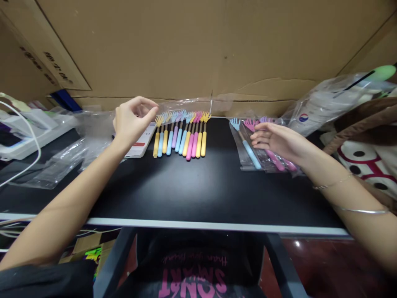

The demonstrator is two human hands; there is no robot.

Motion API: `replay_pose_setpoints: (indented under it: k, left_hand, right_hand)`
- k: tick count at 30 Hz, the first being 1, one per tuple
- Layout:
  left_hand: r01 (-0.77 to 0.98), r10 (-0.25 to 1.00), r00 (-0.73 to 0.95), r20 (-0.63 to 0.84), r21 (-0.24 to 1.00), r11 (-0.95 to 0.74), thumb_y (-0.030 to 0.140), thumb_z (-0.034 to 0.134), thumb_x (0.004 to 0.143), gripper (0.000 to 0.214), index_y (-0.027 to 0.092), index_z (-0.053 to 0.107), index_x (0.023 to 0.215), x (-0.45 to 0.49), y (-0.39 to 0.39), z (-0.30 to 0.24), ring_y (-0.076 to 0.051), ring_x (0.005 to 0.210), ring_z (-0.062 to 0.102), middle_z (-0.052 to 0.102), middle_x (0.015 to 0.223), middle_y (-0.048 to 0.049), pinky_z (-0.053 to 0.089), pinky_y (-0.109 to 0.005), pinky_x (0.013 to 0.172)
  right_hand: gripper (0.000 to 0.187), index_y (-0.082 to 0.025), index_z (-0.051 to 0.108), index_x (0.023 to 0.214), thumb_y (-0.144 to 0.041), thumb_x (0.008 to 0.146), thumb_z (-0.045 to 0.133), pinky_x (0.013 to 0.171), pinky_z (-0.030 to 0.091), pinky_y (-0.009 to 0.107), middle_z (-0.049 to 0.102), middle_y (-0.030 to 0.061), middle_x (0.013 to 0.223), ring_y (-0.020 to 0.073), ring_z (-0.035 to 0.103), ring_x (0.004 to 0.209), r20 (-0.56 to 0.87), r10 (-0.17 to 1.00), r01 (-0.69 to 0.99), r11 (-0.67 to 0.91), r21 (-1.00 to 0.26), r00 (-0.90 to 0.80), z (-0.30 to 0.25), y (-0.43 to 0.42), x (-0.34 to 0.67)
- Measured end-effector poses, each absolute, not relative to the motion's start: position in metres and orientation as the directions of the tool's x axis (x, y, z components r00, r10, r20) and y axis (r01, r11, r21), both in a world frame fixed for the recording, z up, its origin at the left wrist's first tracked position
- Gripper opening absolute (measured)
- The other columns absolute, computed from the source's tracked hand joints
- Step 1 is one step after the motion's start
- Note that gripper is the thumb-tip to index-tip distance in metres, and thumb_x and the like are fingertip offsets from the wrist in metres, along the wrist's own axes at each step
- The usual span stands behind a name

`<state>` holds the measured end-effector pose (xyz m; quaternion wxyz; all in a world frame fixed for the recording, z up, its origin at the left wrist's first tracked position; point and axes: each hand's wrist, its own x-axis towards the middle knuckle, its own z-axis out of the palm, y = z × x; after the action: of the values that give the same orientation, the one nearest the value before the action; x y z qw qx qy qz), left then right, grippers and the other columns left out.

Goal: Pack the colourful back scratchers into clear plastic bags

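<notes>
Left hand [135, 120] narrowed near the row of scratchers [182, 142] on the counter [211, 194] — can't tell if it's gripping anything. Right hand [274, 140], fingers loosely extended, over the bagged scratchers [252, 155] — seemingly a pick-up step, calling for a careful pinch.

Over the head camera I see claw-tipped sticks [182, 142] in yellow, blue, pink and purple, a black tabletop [192, 190] edged pale grey, brown cardboard [186, 49], and black cloth [186, 248] lettered in pink.
</notes>
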<state>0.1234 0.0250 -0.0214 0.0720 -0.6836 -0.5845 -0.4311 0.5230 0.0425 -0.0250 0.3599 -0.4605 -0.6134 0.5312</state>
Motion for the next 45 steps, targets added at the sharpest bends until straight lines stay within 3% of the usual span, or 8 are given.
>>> replay_pose_setpoints:
  k: [4,9,13,18,25,32,38,45]
  left_hand:
    - [0.906,0.604,-0.181,0.776,0.37,-0.204,0.042,0.055,0.092,0.022,0.024,0.068,0.094,0.132,0.011,-0.01,-0.01,0.071,0.061,0.068,0.076,0.005,0.046,-0.026,0.065]
    - [0.975,0.399,0.082,0.913,0.009,-0.22,0.033,0.057,0.094,0.016,0.023,0.067,0.087,0.13,0.003,-0.005,-0.009,0.07,0.055,0.065,0.072,0.0063,0.041,-0.026,0.063]
    - [0.908,0.398,0.412,0.819,-0.333,-0.255,0.033,0.05,0.098,0.026,0.025,0.066,0.078,0.14,-0.001,-0.011,-0.015,0.066,0.052,0.065,0.069,0.0014,0.031,-0.03,0.054]
    - [0.712,0.352,0.698,0.624,-0.552,-0.433,0.028,0.049,0.099,0.029,0.024,0.065,0.075,0.172,-0.014,-0.025,-0.015,0.063,0.054,0.061,0.062,0.0,0.028,-0.03,0.052]
    - [0.636,0.236,0.747,0.621,-0.567,-0.523,0.026,0.053,0.098,0.026,0.022,0.063,0.074,0.193,-0.02,-0.044,-0.011,0.059,0.052,0.058,0.059,0.0034,0.031,-0.027,0.055]
    - [0.633,0.187,0.727,0.661,-0.539,-0.556,0.028,0.058,0.096,0.021,0.022,0.068,0.078,0.194,-0.017,-0.046,-0.01,0.057,0.05,0.058,0.058,0.004,0.029,-0.027,0.054]
    - [0.602,0.069,0.704,0.707,-0.543,-0.585,0.03,0.064,0.093,0.009,0.026,0.07,0.087,0.196,-0.02,-0.045,-0.01,0.061,0.055,0.066,0.065,0.0065,0.033,-0.026,0.054]
    - [0.537,0.007,0.716,0.698,-0.545,-0.644,0.031,0.065,0.092,0.005,0.028,0.069,0.094,0.193,-0.019,-0.047,-0.009,0.069,0.061,0.072,0.076,0.007,0.036,-0.025,0.058]
  right_hand:
    - [0.029,-0.025,0.066,0.095,-0.051,0.081,0.067,0.089,0.053,0.041,0.072,0.0058,0.096,0.0234,0.068,0.092,-0.012,0.94,0.17,0.049,-0.984,-0.342,-0.027,0.039,0.519]
    - [0.04,-0.023,0.067,0.094,-0.056,0.074,0.075,0.085,0.054,0.039,0.072,0.0057,0.089,0.0216,0.068,0.088,0.041,0.927,0.239,0.139,-0.961,-0.372,-0.031,0.036,0.515]
    - [0.04,-0.022,0.067,0.094,-0.057,0.076,0.073,0.085,0.053,0.039,0.073,0.0061,0.089,0.0219,0.069,0.088,0.061,0.912,0.353,0.218,-0.91,-0.406,-0.033,0.033,0.512]
    - [0.042,-0.022,0.066,0.092,-0.059,0.074,0.073,0.083,0.052,0.039,0.074,0.0061,0.084,0.0234,0.07,0.084,0.056,0.874,0.445,0.3,-0.844,-0.482,-0.033,0.029,0.504]
    - [0.035,-0.021,0.064,0.101,-0.053,0.085,0.063,0.08,0.052,0.037,0.076,0.0065,0.087,0.023,0.071,0.084,0.1,0.817,0.505,0.443,-0.741,-0.568,-0.03,0.011,0.48]
    - [0.046,-0.02,0.052,0.133,-0.044,0.093,0.053,0.099,0.047,0.039,0.072,0.0104,0.12,0.0234,0.066,0.114,0.091,0.693,0.413,0.523,-0.746,-0.715,-0.038,0.006,0.45]
    - [0.047,-0.021,0.052,0.135,-0.044,0.096,0.046,0.111,0.038,0.044,0.058,0.0111,0.14,0.0237,0.053,0.13,0.141,0.665,0.427,0.612,-0.666,-0.734,-0.042,0.017,0.436]
    - [0.047,-0.023,0.056,0.135,-0.046,0.096,0.044,0.113,0.033,0.048,0.057,0.009,0.14,0.0259,0.046,0.133,0.242,0.614,0.392,0.71,-0.585,-0.752,-0.036,0.024,0.422]
